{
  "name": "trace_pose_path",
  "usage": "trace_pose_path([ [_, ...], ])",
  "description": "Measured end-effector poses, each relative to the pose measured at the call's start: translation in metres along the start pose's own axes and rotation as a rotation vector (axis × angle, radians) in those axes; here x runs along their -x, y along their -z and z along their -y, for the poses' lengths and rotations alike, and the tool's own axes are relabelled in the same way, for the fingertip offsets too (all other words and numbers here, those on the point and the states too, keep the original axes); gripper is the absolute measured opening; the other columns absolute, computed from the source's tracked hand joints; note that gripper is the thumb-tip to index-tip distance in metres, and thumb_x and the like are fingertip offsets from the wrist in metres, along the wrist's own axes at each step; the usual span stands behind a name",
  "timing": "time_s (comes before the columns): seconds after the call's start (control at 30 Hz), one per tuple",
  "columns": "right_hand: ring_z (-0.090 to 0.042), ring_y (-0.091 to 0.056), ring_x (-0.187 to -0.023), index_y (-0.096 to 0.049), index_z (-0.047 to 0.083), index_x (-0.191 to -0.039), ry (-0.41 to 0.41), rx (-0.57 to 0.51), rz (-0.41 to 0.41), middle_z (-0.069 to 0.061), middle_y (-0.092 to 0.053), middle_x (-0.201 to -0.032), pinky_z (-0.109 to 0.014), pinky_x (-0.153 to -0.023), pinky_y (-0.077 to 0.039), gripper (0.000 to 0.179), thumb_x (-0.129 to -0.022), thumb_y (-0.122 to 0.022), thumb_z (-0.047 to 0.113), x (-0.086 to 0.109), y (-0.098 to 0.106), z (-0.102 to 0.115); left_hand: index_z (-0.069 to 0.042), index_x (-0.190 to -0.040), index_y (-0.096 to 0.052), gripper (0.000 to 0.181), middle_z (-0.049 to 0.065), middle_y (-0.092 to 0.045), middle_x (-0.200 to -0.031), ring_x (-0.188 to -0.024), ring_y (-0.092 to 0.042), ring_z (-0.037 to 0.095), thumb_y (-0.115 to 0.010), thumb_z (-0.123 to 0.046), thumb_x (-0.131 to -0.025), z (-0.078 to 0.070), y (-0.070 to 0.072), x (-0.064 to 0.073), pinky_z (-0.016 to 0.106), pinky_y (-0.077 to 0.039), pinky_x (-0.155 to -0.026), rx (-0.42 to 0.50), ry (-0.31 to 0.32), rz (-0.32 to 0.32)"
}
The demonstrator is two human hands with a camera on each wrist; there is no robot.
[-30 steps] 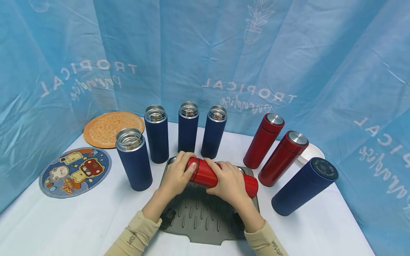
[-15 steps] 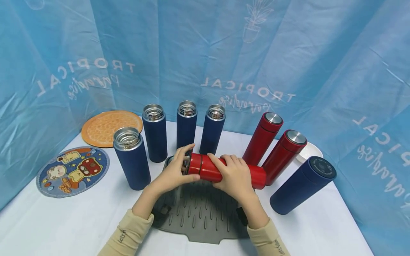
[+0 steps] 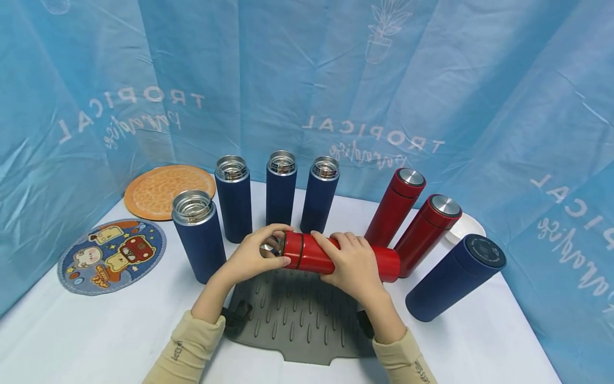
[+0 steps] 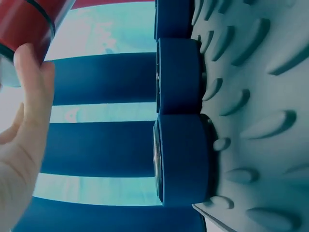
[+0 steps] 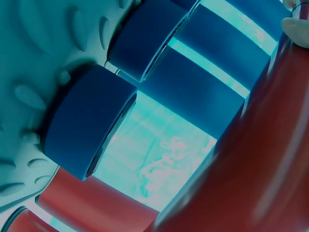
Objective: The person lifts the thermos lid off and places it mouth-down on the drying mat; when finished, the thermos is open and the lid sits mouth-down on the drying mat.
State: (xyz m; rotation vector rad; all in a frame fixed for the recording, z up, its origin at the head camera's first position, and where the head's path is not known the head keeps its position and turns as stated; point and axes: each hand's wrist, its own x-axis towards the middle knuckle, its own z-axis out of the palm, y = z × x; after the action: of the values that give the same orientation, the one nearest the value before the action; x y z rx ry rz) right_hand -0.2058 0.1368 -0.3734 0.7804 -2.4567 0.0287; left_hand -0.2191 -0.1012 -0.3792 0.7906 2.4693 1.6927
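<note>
A red thermos bottle (image 3: 314,253) lies nearly level between both hands, above a dark grey ribbed mat (image 3: 307,330). My right hand (image 3: 352,261) wraps around its body. At the lid end, my left hand (image 3: 251,253) pinches the red lid, thumb below and fingers over the top. In the left wrist view, a finger rests along the lid (image 4: 29,24), beside its dark ring. Several blue bottle lids (image 4: 186,159) stand along the mat's far edge; the right wrist view also shows a blue lid (image 5: 89,121) there. The head view mostly hides them behind the hands.
Several open blue thermos bottles (image 3: 199,245) stand at the left and back. To the right are two lidded red bottles (image 3: 395,208), a lidded blue bottle (image 3: 453,280) and a white dish (image 3: 465,228). Two round mats, orange (image 3: 168,192) and cartoon-printed (image 3: 112,256), lie left.
The red bottle has shifted a little to the right and become more level. My left fingers spread off the lid half a second ago and now pinch it again; the right hand keeps its grip.
</note>
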Motion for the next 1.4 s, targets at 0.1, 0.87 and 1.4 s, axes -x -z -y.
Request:
trace_pose_path([
  [0.1, -0.024, -0.059, -0.09, -0.046, 0.027, -0.132, 0.006, 0.009, 0.012, -0.008, -0.063, -0.102, -0.041, -0.079, -0.049, 0.092, -0.051, -0.087, 0.039, 0.0, -0.0011, 0.0013, -0.012, -0.126, -0.049, 0.045, 0.014, -0.06, -0.102, -0.067, -0.059, 0.021, -0.064, -0.026, -0.086, -0.0005, -0.002, -0.0013, 0.036, -0.053, -0.06, -0.044, 0.094, -0.01],
  [0.87, -0.024, -0.059, -0.089, -0.046, 0.026, -0.132, -0.003, -0.002, 0.013, -0.008, -0.063, -0.101, -0.041, -0.078, -0.049, 0.092, -0.051, -0.086, 0.039, 0.0015, -0.0043, -0.0022, -0.014, -0.135, -0.044, 0.062, 0.013, -0.051, -0.122, -0.097, -0.056, 0.027, -0.072, -0.017, -0.079, 0.0034, 0.0028, 0.0001, 0.035, -0.054, -0.074, 0.02, 0.0, 0.07],
  [1.4, -0.025, -0.059, -0.089, -0.046, 0.026, -0.132, 0.008, 0.004, 0.001, -0.008, -0.063, -0.101, -0.042, -0.078, -0.048, 0.093, -0.05, -0.087, 0.041, 0.0012, -0.0029, -0.0036, -0.017, -0.136, -0.039, 0.078, 0.009, -0.034, -0.139, -0.12, -0.042, 0.032, -0.078, -0.005, -0.07, 0.006, 0.003, -0.0009, 0.046, -0.046, -0.091, 0.074, -0.106, 0.094],
])
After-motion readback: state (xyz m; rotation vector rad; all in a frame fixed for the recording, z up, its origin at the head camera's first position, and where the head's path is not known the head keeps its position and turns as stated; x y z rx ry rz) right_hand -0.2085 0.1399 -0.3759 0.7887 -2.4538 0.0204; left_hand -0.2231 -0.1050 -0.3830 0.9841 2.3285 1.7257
